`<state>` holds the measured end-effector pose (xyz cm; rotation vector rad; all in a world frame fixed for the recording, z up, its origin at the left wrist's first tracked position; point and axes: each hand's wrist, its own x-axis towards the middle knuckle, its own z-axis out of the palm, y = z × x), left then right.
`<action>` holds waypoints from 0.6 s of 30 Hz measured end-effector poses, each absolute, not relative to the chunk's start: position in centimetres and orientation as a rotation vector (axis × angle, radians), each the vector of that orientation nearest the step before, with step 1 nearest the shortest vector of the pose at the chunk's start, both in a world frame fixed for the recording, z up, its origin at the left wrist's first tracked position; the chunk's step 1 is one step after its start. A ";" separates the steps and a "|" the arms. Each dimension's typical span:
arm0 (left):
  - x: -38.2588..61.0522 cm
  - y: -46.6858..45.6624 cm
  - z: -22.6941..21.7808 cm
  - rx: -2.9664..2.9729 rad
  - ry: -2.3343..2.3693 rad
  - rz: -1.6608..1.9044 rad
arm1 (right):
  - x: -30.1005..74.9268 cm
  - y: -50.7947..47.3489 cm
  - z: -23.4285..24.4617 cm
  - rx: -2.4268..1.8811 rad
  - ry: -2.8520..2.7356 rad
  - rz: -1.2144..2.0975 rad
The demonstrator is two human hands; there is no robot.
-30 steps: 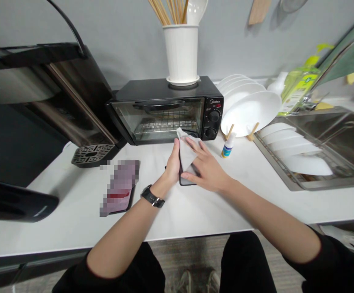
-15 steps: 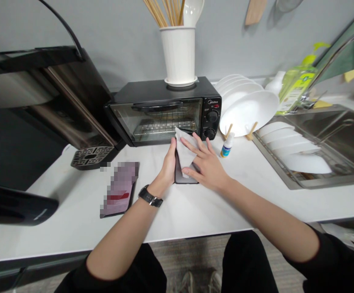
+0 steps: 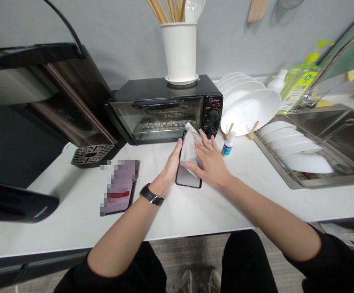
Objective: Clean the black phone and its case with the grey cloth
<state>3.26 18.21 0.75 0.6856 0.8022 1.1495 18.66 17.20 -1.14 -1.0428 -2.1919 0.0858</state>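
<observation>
My left hand (image 3: 172, 162) grips the left edge of a dark-framed smartphone (image 3: 187, 180), thumb along its side. A thin white wipe (image 3: 189, 149) lies over most of the screen. Spread over the wipe, the fingers of my right hand (image 3: 212, 163) press it against the glass; its lower edge hangs near the thumb. Only the lower strip of the screen and a bit of the top corner show. Just right of my right hand stands a small spray bottle (image 3: 227, 145) with a blue and yellow label.
Behind my hands sits a black toaster oven (image 3: 161, 106), a white utensil cup (image 3: 180, 53) on top. Left are a blurred-out second phone (image 3: 120, 189) and a black drinks machine (image 3: 82, 101). White plates (image 3: 250, 112) and a sink (image 3: 274, 160) with bowls (image 3: 307, 160) fill the right.
The phone has shifted slightly right and tilted, baring more of its lower screen and frame. My right hand and the wipe have moved a little right with it.
</observation>
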 end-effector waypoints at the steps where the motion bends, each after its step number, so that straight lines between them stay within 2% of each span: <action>1: 3.2 18.2 0.9 0.674 0.817 1.159 | 18.7 17.1 -1.1 -0.980 -2.222 0.109; 5: 2.9 18.3 1.4 0.606 0.812 1.182 | 18.7 16.9 -0.8 -0.724 -2.333 0.130; 11: 3.2 17.8 2.1 0.677 0.791 1.128 | 18.5 17.2 -1.3 -1.098 -2.165 0.009; 18: 3.5 17.2 1.3 0.607 0.739 1.007 | 18.2 17.1 -1.5 -0.996 -2.119 -0.057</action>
